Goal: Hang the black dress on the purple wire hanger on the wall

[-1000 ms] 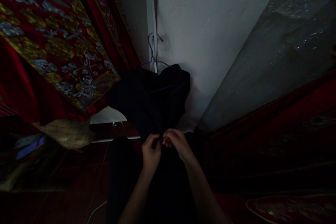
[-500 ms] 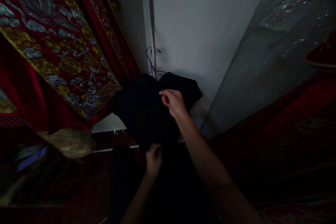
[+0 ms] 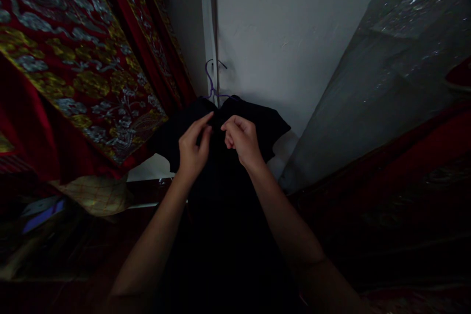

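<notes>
A black garment, seemingly a shirt (image 3: pixel 198 108), hangs on a thin purple hanger (image 3: pixel 211 81) against the wall; its folds are lost in the dark. My left hand (image 3: pixel 193 149) is raised before the neckline, its fingers stretched up and right, the thumb apart from them. Just to the right, my right hand (image 3: pixel 241 140) has its fingers curled and pinched at the shirt's upper front. The cloth between those fingertips is too dark to make out clearly. A small gap separates the two hands.
Red cloth with gold and silver embroidery (image 3: pixel 91 78) hangs at left. At right is a sheer, glittering cover (image 3: pixel 368 68) above dark red fabric (image 3: pixel 423 147). A checked cloth bundle (image 3: pixel 95 194) and a purple flat object (image 3: pixel 43 217) lie at lower left.
My left hand has risen from the lower part of the shirt to its neckline, and its fingers have spread. My right hand stays pinched at the upper front.
</notes>
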`<move>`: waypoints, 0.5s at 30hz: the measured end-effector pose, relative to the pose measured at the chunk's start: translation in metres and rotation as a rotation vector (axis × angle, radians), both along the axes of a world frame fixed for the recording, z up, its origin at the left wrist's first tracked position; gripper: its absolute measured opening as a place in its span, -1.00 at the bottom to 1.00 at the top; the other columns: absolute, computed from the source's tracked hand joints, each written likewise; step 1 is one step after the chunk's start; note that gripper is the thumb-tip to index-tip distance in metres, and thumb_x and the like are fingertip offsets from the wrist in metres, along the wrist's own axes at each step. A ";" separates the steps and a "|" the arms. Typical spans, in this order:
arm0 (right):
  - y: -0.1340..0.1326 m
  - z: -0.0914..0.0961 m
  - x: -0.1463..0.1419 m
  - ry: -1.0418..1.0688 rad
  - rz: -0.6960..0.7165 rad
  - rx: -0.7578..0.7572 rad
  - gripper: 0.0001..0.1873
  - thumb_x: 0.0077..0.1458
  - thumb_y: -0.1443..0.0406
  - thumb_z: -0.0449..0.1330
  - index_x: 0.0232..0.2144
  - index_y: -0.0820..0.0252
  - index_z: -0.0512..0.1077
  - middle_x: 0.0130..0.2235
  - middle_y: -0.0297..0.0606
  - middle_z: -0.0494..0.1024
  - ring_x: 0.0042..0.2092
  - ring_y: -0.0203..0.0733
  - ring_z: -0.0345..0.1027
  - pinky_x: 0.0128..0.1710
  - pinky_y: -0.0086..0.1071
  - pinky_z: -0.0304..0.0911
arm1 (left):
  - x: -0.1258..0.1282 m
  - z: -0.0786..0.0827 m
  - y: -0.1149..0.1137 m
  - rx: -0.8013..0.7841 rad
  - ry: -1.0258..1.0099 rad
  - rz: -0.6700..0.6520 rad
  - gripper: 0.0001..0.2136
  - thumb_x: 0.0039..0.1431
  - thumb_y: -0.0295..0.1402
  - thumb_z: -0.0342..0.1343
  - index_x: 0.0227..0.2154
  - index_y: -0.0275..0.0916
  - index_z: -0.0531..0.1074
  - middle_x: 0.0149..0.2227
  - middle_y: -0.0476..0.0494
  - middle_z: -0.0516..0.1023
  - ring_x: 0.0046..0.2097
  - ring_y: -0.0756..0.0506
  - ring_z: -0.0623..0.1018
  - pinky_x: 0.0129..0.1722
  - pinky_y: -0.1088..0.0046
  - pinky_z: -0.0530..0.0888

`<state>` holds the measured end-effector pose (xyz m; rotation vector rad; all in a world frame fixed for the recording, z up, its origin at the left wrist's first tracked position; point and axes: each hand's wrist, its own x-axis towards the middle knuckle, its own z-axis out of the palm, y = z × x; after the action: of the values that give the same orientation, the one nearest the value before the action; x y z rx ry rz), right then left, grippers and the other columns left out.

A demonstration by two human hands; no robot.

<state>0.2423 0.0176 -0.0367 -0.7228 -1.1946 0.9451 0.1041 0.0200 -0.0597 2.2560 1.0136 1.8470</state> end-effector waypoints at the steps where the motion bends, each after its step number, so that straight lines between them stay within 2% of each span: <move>1: 0.001 0.001 0.001 -0.005 -0.008 0.017 -0.83 0.01 0.25 0.16 -0.57 0.14 0.33 -0.71 -0.58 0.17 -0.70 -0.47 0.01 -0.67 -0.52 -0.04 | 0.001 0.012 0.003 0.028 0.060 -0.015 -0.76 0.38 -0.35 0.03 0.00 -0.23 0.50 -0.17 -0.15 0.60 -0.14 -0.08 0.57 -0.08 0.36 0.47; 3: 0.002 0.003 0.004 -0.026 -0.021 0.037 -0.84 0.02 0.27 0.14 -0.57 0.14 0.33 -0.71 -0.58 0.15 -0.69 -0.46 0.00 -0.66 -0.51 -0.05 | 0.003 0.024 0.007 0.093 0.157 -0.002 -0.84 0.35 -0.36 0.07 -0.16 -0.26 0.54 -0.22 -0.15 0.60 -0.16 -0.09 0.56 -0.12 0.38 0.46; 7: 0.005 -0.004 0.008 -0.164 -0.050 0.084 -0.86 0.04 0.28 0.14 -0.54 0.13 0.32 -0.67 -0.54 0.20 -0.64 -0.42 0.05 -0.62 -0.47 -0.08 | 0.003 0.023 0.004 0.216 0.199 0.117 -0.87 0.34 -0.38 0.08 -0.26 -0.26 0.52 -0.29 -0.14 0.58 -0.22 -0.09 0.53 -0.15 0.38 0.42; 11: 0.014 -0.033 0.001 -0.348 -0.120 0.034 -0.90 0.02 0.33 0.13 -0.52 0.15 0.35 -0.56 -0.44 0.34 -0.51 -0.35 0.20 -0.50 -0.45 0.03 | 0.000 0.027 -0.003 0.265 0.128 0.149 -0.88 0.33 -0.38 0.08 -0.30 -0.25 0.50 -0.31 -0.12 0.58 -0.22 -0.08 0.53 -0.14 0.38 0.42; 15: 0.019 -0.070 -0.004 -0.484 -0.130 -0.166 -0.87 -0.09 0.41 0.12 -0.62 0.17 0.34 -0.59 -0.44 0.33 -0.50 -0.32 0.20 -0.47 -0.43 0.02 | -0.022 0.041 -0.006 0.246 -0.194 0.259 -0.85 0.32 -0.28 0.11 -0.30 -0.24 0.50 -0.28 -0.08 0.55 -0.17 -0.07 0.52 -0.06 0.39 0.41</move>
<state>0.2382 0.0364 -0.1065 -1.1950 -1.4762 0.7879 0.0823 0.0138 -0.0184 2.0907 1.1473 2.3631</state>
